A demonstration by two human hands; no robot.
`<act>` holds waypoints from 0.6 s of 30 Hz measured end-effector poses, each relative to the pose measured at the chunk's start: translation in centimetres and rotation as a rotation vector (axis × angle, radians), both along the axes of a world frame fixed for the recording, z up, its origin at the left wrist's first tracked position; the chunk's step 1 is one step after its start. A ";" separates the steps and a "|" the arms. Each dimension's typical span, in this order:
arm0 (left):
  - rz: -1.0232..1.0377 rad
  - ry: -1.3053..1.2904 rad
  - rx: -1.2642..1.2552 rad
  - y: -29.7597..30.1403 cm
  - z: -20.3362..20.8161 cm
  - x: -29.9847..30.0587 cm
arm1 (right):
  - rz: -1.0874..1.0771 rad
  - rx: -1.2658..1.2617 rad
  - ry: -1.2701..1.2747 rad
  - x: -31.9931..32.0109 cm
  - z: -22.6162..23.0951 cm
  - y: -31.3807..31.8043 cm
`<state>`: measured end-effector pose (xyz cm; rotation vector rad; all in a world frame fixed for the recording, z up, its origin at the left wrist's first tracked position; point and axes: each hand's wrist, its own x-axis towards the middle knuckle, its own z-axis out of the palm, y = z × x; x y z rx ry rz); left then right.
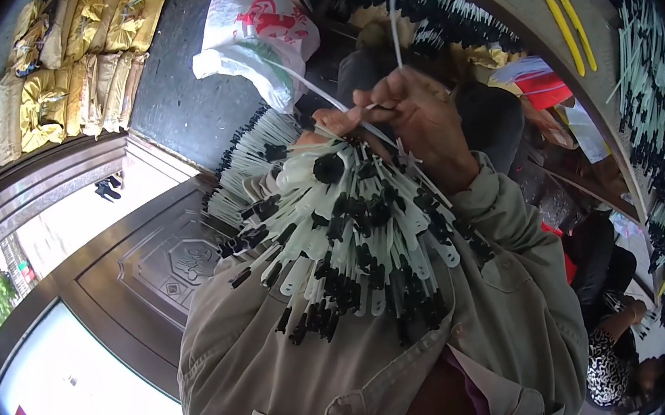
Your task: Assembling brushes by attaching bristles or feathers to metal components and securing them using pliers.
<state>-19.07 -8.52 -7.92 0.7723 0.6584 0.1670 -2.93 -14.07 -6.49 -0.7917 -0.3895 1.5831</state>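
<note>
Dark floor (174,94) behind, curved bench (522,25) above. Fanned bundle of white strips with black tips (347,225) at centre, against the khaki jacket (500,306). Right hand (415,115) pinching a thin white strip (395,36) above the bundle. Left hand (333,122) mostly hidden, grip impossible to tell. White plastic bag (257,37) nearby; yellow sacks (82,43) well apart.
</note>
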 end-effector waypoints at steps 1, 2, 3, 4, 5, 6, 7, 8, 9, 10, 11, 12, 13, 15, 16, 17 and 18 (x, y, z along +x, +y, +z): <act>0.133 -0.094 -0.150 -0.8 -3.2 -1.5 | -0.029 0.084 0.083 -0.3 -0.4 -0.2; 0.148 -0.358 -0.446 -0.9 -4.6 -1.7 | -0.059 0.164 0.169 -0.6 -0.5 -0.3; 0.154 -0.631 -0.742 -1.1 -5.7 -1.6 | -0.038 0.156 0.176 -0.7 -0.6 -0.7; 0.165 -0.637 -0.748 -1.2 -4.2 -1.3 | -0.052 0.088 0.261 -0.4 -0.5 -1.3; 0.218 -0.428 -0.567 -1.3 -2.5 -1.4 | -0.066 0.019 0.344 -0.2 -0.4 -2.0; 0.270 -0.219 -0.379 -1.1 0.1 -1.3 | -0.064 0.003 0.330 -0.2 -0.7 -2.8; 0.325 -0.007 -0.192 -1.1 1.1 -1.6 | -0.044 -0.002 0.331 -0.4 -0.5 -3.5; 0.327 -0.120 -0.166 -1.3 0.1 -2.0 | -0.047 0.006 0.422 -0.5 -0.2 -4.3; 0.230 -0.186 -0.020 -0.7 -0.1 -2.3 | -0.050 0.012 0.509 -0.6 -0.1 -4.7; 0.116 -0.253 0.118 0.0 1.0 -1.8 | -0.049 0.003 0.502 -0.3 -0.2 -5.1; 0.471 -0.213 -0.068 -1.9 2.4 -0.4 | -0.096 -0.051 0.546 -0.1 -0.4 -5.4; 0.366 -0.177 0.067 -1.2 0.5 -1.6 | -0.131 -0.097 0.597 -0.2 -0.4 -5.5; 0.255 -0.147 0.198 -0.3 -1.8 -2.5 | -0.124 -0.097 0.589 -0.1 -0.5 -5.7; 0.367 -0.369 0.150 -0.5 -1.9 -2.8 | -0.174 -0.071 0.563 -0.3 -0.8 -6.9; 0.467 -0.593 0.100 -0.7 -1.8 -2.8 | -0.175 -0.073 0.557 -0.1 -0.8 -7.6; 0.467 -0.597 0.096 -1.2 -1.5 -3.4 | -0.128 -0.062 0.452 0.2 -0.6 -8.4; 0.601 -0.406 -0.031 -2.3 -0.7 -4.6 | -0.073 -0.049 0.354 0.4 -0.4 -9.1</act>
